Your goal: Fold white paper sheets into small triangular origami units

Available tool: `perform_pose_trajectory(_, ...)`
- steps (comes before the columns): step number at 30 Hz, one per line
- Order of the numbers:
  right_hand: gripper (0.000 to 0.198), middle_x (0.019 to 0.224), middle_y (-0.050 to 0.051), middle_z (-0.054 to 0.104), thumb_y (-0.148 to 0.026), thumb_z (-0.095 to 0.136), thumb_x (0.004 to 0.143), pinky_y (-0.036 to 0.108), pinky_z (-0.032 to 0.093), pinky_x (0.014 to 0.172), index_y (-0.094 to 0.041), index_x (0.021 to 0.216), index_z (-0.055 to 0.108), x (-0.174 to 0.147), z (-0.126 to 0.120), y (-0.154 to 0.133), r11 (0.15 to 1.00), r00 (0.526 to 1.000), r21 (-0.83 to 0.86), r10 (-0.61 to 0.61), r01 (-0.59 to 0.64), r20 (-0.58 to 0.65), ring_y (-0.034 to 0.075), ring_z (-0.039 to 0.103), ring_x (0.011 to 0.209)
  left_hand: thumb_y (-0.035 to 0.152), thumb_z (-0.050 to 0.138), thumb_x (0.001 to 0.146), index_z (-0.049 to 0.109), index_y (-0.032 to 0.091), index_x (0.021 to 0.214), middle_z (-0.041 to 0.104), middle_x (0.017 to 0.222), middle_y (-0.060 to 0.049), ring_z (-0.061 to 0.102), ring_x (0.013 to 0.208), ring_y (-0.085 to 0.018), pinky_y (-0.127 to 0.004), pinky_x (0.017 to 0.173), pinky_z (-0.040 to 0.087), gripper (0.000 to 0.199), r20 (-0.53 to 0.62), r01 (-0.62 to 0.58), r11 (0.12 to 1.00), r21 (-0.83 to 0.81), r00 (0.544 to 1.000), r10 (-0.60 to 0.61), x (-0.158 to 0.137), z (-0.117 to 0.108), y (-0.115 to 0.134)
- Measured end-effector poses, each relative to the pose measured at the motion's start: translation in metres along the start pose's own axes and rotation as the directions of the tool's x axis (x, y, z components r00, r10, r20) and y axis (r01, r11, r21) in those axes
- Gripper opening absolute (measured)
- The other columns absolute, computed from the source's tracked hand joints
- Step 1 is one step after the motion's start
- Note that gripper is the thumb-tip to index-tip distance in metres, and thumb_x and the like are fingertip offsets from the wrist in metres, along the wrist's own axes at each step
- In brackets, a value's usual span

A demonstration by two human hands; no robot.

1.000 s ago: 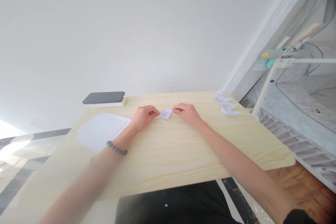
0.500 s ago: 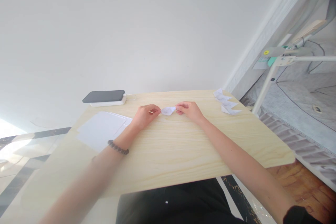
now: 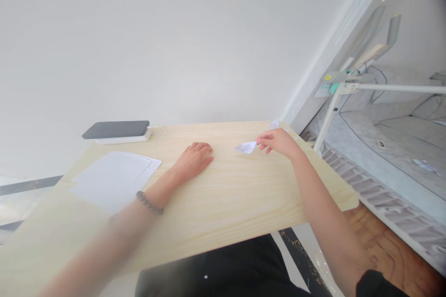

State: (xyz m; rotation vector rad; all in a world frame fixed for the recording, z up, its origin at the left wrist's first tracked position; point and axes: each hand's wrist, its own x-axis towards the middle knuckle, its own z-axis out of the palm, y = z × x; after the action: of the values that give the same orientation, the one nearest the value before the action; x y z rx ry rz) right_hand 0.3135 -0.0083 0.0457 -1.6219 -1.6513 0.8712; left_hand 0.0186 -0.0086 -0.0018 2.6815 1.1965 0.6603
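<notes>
Between the thumb and fingers of my right hand (image 3: pixel 277 142) is one tip of a small folded paper boat (image 3: pixel 246 147), white and pointed at its ends. It is held just above or on the tabletop; I cannot tell which. My left hand (image 3: pixel 195 160) rests on the wooden table (image 3: pixel 223 204) with its fingers stretched out and nothing in it. Behind my right hand, other folded white paper pieces (image 3: pixel 274 124) lie at the back right, mostly hidden by the hand.
White paper sheets (image 3: pixel 114 176) lie stacked at the left, partly under my left forearm. A dark phone (image 3: pixel 116 129) lies on a white box with a cable at the back left. A wall (image 3: pixel 174 46) stands behind the table, and a white metal frame (image 3: pixel 325 120) at the right.
My left hand has let go of the paper boat and now lies on the table. My right hand has carried the boat rightward, towards the other folded pieces. The view has turned slightly right.
</notes>
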Motion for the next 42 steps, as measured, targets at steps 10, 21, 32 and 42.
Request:
perform_pose_trajectory(10,0.027,0.076,0.011,0.066,-0.029,0.067,0.061,0.021,0.051,0.043,-0.010,0.080,0.065,-0.055,-0.069,0.045,0.975,0.938,0.031,0.219,-0.219,-0.270,0.016,0.062,0.063,0.032,0.034,0.085,0.052,0.019,0.106,0.053,0.111,-0.008,0.044,0.107,-0.021,-0.037,0.093,0.034,0.031,0.026,-0.081,0.997,-0.001,0.996,0.081,0.010,0.006,0.003)
perform_pose_trajectory(21,0.031,0.064,0.005,0.066,-0.036,0.060,0.064,0.026,0.046,0.048,-0.015,0.087,0.066,-0.061,-0.080,0.064,0.879,0.870,-0.275,0.254,-0.390,-0.421,0.014,0.057,0.047,0.033,0.031,0.086,0.051,0.018,0.107,0.051,0.113,-0.007,0.043,0.107,-0.021,-0.038,0.092,0.035,0.032,0.041,-0.095,0.995,0.040,0.995,0.093,0.009,0.006,0.003)
perform_pose_trajectory(32,0.018,0.084,0.002,0.065,-0.031,0.053,0.073,0.028,0.041,0.070,-0.019,0.082,0.065,-0.031,0.003,0.006,0.837,0.938,-0.540,-0.252,0.087,-0.239,0.015,0.056,0.069,0.041,0.029,0.086,0.046,0.018,0.114,0.044,0.123,-0.008,0.037,0.115,-0.023,-0.038,0.096,0.030,0.041,0.055,0.014,0.993,0.118,0.998,-0.020,0.003,0.004,0.003)
perform_pose_trajectory(42,0.024,0.098,0.005,0.056,-0.026,0.039,0.084,0.029,0.038,0.078,-0.021,0.096,0.059,-0.013,0.104,-0.032,0.580,0.866,-0.697,-0.486,0.422,0.119,0.017,0.050,0.088,0.046,0.027,0.085,0.040,0.025,0.122,0.037,0.130,-0.007,0.033,0.119,-0.024,-0.039,0.097,0.027,0.045,0.115,0.152,0.959,0.241,0.976,-0.183,-0.019,-0.011,0.000)
